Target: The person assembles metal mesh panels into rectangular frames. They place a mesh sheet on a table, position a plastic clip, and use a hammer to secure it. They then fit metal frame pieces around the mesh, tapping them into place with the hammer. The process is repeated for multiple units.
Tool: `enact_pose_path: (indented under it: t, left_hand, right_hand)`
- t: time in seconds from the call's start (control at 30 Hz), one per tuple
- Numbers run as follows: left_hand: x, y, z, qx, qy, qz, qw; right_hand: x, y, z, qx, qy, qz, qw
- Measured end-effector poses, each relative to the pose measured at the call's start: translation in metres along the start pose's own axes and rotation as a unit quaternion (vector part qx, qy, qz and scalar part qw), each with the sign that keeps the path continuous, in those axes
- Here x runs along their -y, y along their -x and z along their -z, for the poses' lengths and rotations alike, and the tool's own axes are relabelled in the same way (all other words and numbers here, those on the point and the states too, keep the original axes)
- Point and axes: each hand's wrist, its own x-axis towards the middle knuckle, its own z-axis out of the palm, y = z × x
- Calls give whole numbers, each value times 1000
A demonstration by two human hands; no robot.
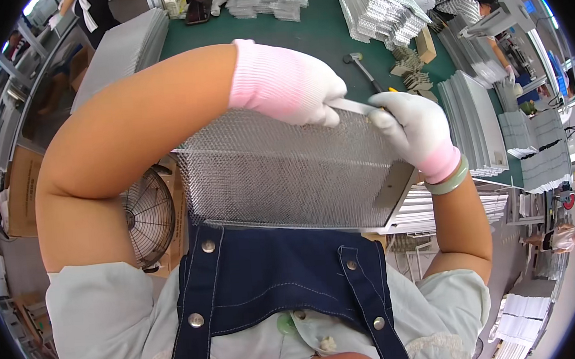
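A grey metal mesh panel (pixel 280 173) lies in front of me, its near edge against my apron. Over its far edge, a short flat pale strip (pixel 352 106) spans between my two gloved hands. My left hand (pixel 301 88), in a white glove with a pink cuff, is closed on the strip's left end. The fingers of my right hand (pixel 417 124), gloved alike, close at its right end. A small yellow tip (pixel 393 90) shows beside the right fingers; its kind is hidden. Just beyond lies a hammer (pixel 363 71) with a dark handle.
Mesh panels (pixel 382 9) are stacked on the green tabletop (pixel 208 41), with small metal brackets (pixel 413 70) and a wooden block (pixel 425 45) nearby. More panels (pixel 473 123) stand right. A floor fan (pixel 149 219) is at left. Other people work at far left and right.
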Motion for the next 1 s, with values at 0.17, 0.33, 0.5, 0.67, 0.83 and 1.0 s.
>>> enact_pose_path:
  t: [0.17, 0.33, 0.5, 0.67, 0.83, 1.0]
  left_hand:
    - [1, -3, -27, -119, -110, -19, 987]
    - [2, -1, -41, -204, -180, -14, 962]
    - [6, 1, -44, -223, -171, -12, 960]
    - [16, 5, -30, -115, -37, -25, 992]
    - [44, 26, -40, -181, -96, -67, 976]
    - [51, 38, -54, -230, -172, -20, 958]
  right_hand:
    - [-8, 13, -7, 24, 119, 21, 992]
    - [-6, 8, -8, 49, 109, 25, 993]
    - [5, -4, -12, 36, 35, -7, 999]
    - [8, -11, -5, 142, -84, -103, 981]
    - [2, -3, -12, 114, -41, -67, 990]
    - [8, -1, -23, 77, 22, -39, 996]
